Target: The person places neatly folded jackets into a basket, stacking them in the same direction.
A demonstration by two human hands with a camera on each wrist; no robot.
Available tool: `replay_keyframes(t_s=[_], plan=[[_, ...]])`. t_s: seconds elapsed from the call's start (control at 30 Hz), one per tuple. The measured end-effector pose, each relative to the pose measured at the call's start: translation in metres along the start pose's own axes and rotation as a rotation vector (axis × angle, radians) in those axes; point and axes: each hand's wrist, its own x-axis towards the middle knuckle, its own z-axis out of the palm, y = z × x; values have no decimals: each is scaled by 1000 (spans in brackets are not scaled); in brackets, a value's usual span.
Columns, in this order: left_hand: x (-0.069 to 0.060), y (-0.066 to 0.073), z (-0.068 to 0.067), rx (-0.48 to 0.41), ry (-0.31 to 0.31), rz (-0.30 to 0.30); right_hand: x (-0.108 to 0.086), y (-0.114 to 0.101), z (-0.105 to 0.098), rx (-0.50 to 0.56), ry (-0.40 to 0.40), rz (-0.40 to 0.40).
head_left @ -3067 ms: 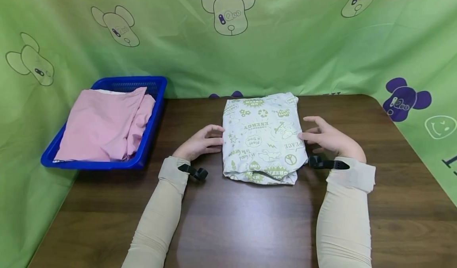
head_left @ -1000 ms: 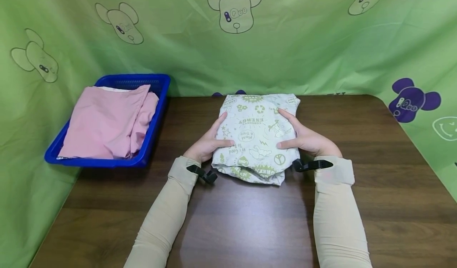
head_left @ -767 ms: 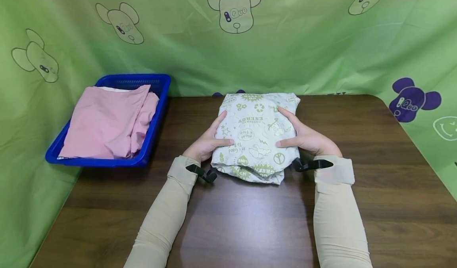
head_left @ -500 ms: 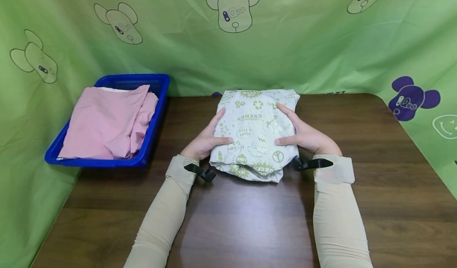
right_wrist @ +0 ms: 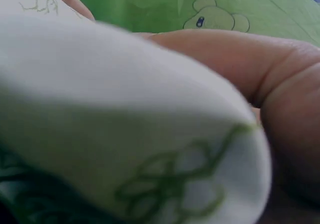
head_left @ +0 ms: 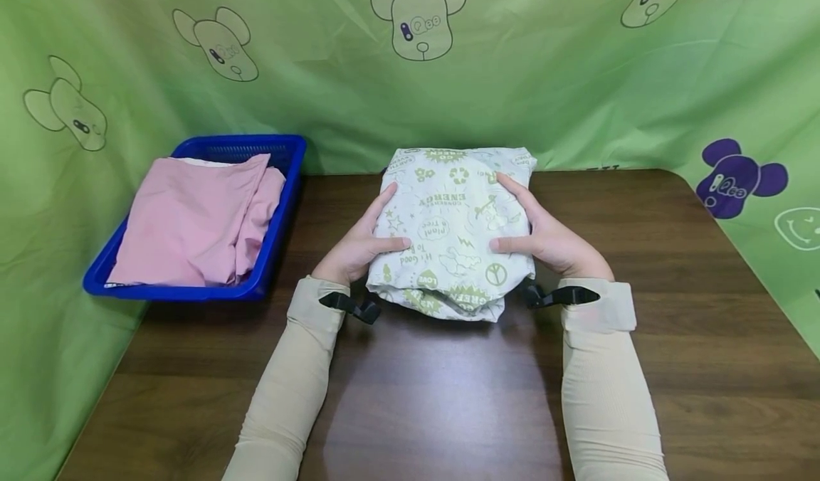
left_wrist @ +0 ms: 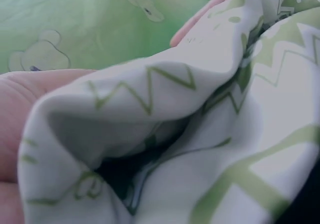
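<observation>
A folded white cloth with green printed words and drawings [head_left: 448, 232] is in the middle of the head view, near the table's far edge. My left hand [head_left: 359, 246] grips its left side, thumb and index finger on top, other fingers hidden. On the opposite side my right hand [head_left: 554, 242] holds it the same way. Loose folds of the cloth [left_wrist: 150, 94] fill the left wrist view, with a dark gap between layers. A rounded fold [right_wrist: 150, 84] of it lies against the hand in the right wrist view.
A blue plastic basket [head_left: 282, 203] stands on the table's left side, with a folded pink cloth [head_left: 192, 218] in it. The brown wooden table [head_left: 442, 395] reaches back to a green printed curtain [head_left: 532, 75], which also hangs at both sides.
Earlier the hands only touched the cloth's sides; they then took hold of it. Since then the cloth has risen in view and shifted slightly left. The basket stays put.
</observation>
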Motion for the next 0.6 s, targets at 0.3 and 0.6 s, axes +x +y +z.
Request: replay_keyframes(t_s=[0.3, 0.6], plan=[[-12, 19, -3, -1, -1, 54, 1, -9, 14, 206, 30, -92], [-21, 34, -5, 2, 55, 141, 7, -16, 30, 387, 87, -225]])
